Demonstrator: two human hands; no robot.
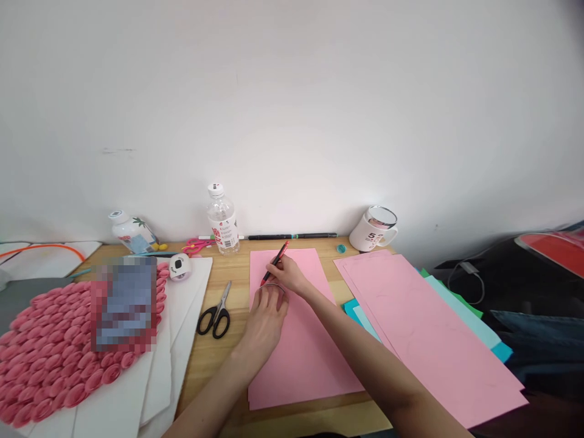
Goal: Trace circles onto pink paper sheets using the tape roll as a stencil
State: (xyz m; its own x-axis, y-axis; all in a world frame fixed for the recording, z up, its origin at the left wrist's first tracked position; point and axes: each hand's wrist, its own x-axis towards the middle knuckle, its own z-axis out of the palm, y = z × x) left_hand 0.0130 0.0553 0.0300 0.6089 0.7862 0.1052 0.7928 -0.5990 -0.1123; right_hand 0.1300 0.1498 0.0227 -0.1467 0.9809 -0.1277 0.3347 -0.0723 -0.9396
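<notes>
My right hand (288,275) grips a red and black pen (276,263), its tip down near the top of a pink sheet of paper (305,365). Beside it, my left hand (268,313) presses a round, thin-rimmed object (276,285) onto the same sheet with bent fingers. Most of that round object is hidden under the fingers, so its kind is unclear. The pen tip is close to its rim. To the left of the sheet lie black-handled scissors (214,317), slightly parted.
Rolled pink paper flowers (68,347) cover white boards (157,389) at left. A tape dispenser (180,266), a water bottle (223,225), a white bottle (132,234) and a mug (371,230) stand behind. More pink sheets (429,340) lie at right over green and blue paper.
</notes>
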